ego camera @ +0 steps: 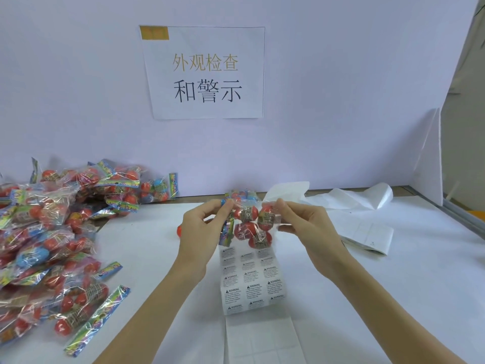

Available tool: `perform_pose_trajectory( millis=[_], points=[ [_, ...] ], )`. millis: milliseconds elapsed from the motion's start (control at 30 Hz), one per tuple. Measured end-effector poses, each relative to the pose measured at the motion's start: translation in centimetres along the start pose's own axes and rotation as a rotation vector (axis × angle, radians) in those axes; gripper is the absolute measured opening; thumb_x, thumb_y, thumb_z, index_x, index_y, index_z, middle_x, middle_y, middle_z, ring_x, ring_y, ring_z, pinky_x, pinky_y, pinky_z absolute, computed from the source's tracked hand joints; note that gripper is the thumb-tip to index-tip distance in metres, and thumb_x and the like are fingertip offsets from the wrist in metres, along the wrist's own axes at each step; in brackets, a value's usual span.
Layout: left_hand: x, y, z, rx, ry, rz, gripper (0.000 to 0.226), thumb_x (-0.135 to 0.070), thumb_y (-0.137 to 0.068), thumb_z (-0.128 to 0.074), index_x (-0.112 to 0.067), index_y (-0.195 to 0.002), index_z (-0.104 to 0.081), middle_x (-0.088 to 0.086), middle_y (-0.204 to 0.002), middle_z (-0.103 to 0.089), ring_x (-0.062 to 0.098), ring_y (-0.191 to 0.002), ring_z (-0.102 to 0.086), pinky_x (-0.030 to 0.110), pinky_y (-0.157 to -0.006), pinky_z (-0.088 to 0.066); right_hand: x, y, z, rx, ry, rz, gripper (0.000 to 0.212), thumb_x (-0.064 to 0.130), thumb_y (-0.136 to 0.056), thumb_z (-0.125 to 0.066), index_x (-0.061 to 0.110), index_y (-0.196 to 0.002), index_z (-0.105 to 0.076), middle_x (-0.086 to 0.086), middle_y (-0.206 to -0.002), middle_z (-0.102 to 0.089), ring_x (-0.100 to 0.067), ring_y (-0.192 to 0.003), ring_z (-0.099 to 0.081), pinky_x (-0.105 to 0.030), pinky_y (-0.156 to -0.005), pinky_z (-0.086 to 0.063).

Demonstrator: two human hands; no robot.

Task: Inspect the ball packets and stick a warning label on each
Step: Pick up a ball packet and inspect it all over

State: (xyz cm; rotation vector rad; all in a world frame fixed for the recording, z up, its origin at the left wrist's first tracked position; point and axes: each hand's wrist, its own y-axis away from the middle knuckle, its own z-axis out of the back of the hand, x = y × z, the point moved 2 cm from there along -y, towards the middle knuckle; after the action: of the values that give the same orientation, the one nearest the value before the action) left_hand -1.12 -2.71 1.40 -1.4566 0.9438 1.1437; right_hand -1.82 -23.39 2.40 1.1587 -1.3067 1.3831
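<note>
A: What are we holding?

B: 1 clear ball packet point(250, 223), up off the table point(367, 298), centre of view. Red balls inside, at least 4 that we can count, each with a printed band. Colourful header card hangs down on its left edge.

A: Hands?

B: Both on it. Left hand point(203, 232) pinches the packet's left upper edge, thumb and fingers curled onto the film. Right hand point(305, 229) pinches the right upper corner the same way. Packet is stretched between them.

A: Labels?

B: Sheet of warning labels point(250, 282) lies flat on the table right under the packet, 3 columns, "WARNING" text readable on the nearer rows. Nearer to us, the backing strip point(259, 337) has empty label cells. We can't tell if the held packet already carries a label.

A: Rest of the stock?

B: Big pile of packets point(52, 232) on our left, mostly red balls, a few blue, spilling from the wall toward the near edge. 1 more packet point(242, 194) sits behind the held one, near the wall.

A: Anything else?

B: Loose white backing paper point(351, 199) at back right, a folded white sheet point(367, 236) right of the right hand, and a printed sign point(206, 72) with Chinese characters on the wall.
</note>
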Motion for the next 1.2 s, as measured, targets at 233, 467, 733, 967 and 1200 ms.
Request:
perform_pose_trajectory(
  millis=[233, 467, 733, 967, 1200],
  points=[
    [0.1, -0.1, 0.8, -0.109, -0.003, -0.045, 0.024, -0.038, -0.103, -0.062, -0.024, -0.085, -0.070, 0.012, -0.077, -0.067, 0.017, -0.053, -0.058, 0.026, -0.047, -0.049, -0.4, 0.8, -1.3, 0.277, 0.091, -0.048, 0.027, 0.035, -0.098, -0.068, 0.018, -0.119, -0.069, -0.007, -0.101, -0.080, -0.023, -0.084, -0.077, -0.025, -0.067, -0.054],
    [-0.2, -0.4, 0.9, -0.123, -0.168, -0.221, 0.025, -0.034, -0.105, -0.061, -0.031, -0.080, -0.065, -0.006, -0.049, -0.050, 0.018, -0.042, -0.041, 0.031, -0.046, -0.039, -0.4, 0.4, -1.0, 0.295, -0.008, -0.021, 0.024, 0.013, -0.097, -0.072, 0.008, -0.119, -0.070, -0.011, -0.087, -0.076, -0.018, -0.071, -0.064, -0.024, -0.068, -0.052],
    [-0.4, -0.2, 0.9, -0.009, 0.005, -0.001, 0.058, -0.072, -0.088, -0.049, -0.019, -0.109, -0.062, 0.000, -0.066, -0.068, 0.018, -0.056, -0.065, 0.028, -0.055, -0.055, -0.4, 0.6, -0.9, 0.189, -0.049, -0.016, 0.024, 0.007, -0.096, -0.072, 0.002, -0.118, -0.063, -0.018, -0.089, -0.072, -0.024, -0.076, -0.072, -0.026, -0.073, -0.056],
    [-0.4, 0.5, -0.3, 0.197, 0.141, -0.020, 0.068, -0.036, -0.080, -0.084, -0.042, -0.139, -0.049, 0.006, -0.111, -0.079, 0.028, -0.100, -0.077, 0.042, -0.099, -0.056, -1.1, 0.6, -0.9, 0.222, 0.135, -0.071, 0.044, 0.028, -0.094, -0.077, 0.027, -0.134, -0.057, -0.007, -0.113, -0.074, -0.020, -0.099, -0.075, -0.033, -0.082, -0.059],
    [-1.1, -1.4, 2.8, 0.007, 0.002, -0.233, 0.041, -0.007, -0.102, -0.062, -0.045, -0.118, -0.062, -0.008, -0.093, -0.074, 0.011, -0.074, -0.067, 0.018, -0.059, -0.050, -2.7, 1.4, -2.3, 0.241, 0.455, -0.063, 0.082, 0.026, -0.084, -0.087, 0.049, -0.147, -0.040, 0.006, -0.130, -0.051, -0.010, -0.105, -0.064, -0.024, -0.082, -0.061]
  ],
)
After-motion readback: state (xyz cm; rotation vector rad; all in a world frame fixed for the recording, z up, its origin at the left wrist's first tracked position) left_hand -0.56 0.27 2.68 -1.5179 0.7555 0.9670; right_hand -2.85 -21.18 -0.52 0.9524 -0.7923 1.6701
